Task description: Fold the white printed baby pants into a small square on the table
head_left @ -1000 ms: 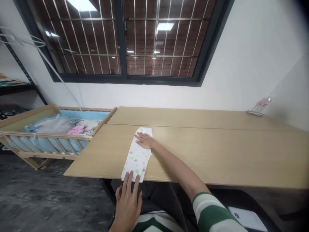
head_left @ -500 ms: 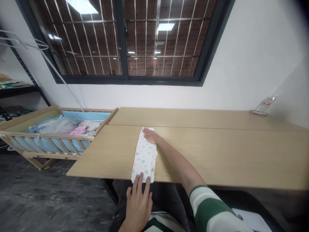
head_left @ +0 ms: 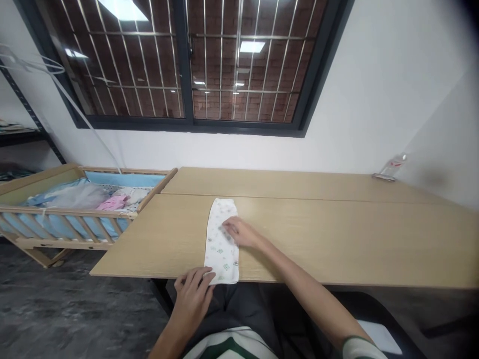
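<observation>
A long, narrow folded white cloth [head_left: 220, 239] with small printed figures lies on the wooden table [head_left: 318, 234], running from the front edge toward the middle seam. My right hand [head_left: 241, 232] rests flat on the cloth's right side, about halfway along, fingers stretched out. My left hand [head_left: 194, 289] is at the table's front edge, its fingers curled at the cloth's near left corner; whether they grip the corner is unclear.
A wooden baby cot [head_left: 75, 209] with blue lining and pink and white clothes stands against the table's left end. A small plastic stand [head_left: 389, 169] sits at the far right by the wall. A barred window [head_left: 187, 65] is ahead. A dark shelf rack [head_left: 15, 134] stands at far left.
My right hand slid back from the cloth's far end to its middle. My left hand moved from lying flat on the near end to curling at the near left corner.
</observation>
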`<state>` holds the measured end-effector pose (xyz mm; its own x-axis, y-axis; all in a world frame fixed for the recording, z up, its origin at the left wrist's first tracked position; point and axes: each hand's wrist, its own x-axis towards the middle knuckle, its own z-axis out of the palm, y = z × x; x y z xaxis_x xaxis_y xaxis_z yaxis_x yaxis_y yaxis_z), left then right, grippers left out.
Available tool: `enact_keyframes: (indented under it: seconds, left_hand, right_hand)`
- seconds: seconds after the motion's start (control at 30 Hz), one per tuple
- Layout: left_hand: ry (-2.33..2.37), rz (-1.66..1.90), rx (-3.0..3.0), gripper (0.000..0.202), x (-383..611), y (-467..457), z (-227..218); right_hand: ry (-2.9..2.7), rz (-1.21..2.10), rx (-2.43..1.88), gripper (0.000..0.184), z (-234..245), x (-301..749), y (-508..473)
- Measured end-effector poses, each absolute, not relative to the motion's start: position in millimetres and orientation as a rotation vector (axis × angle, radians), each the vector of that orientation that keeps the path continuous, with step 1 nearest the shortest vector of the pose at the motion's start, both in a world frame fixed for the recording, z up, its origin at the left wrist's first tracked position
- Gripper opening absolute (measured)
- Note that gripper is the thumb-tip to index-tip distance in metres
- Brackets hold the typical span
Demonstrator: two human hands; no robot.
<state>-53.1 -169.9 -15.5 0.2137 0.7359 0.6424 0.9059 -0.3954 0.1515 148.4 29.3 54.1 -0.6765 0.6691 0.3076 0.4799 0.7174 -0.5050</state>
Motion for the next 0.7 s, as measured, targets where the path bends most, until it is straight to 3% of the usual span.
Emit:
enact_keyframes:
  seconds: [0.13,0.27,0.4,0.47,0.7]
  left_hand:
    - [-1.466,-0.880,-2.346,0.034,-69,-165,-20]
    - [-1.449,-0.899,-2.402,0.037,-75,-158,-23]
    - [-1.461,-0.998,-2.382,0.030,-76,-152,-24]
    - [-1.446,-1.039,-2.380,0.027,-76,-153,-21]
    - [-1.439,-1.113,-2.476,0.024,-74,-170,15]
  right_hand:
    - [-2.471,0.963,-0.829,0.032,63,171,-40]
    - [-2.575,0.820,-0.877,0.062,51,188,-83]
    - [-2.575,0.650,-0.860,0.038,37,194,-97]
    - [-2.544,0.645,-0.845,0.037,40,193,-102]
    - [-2.427,0.909,-1.002,0.024,90,199,-121]
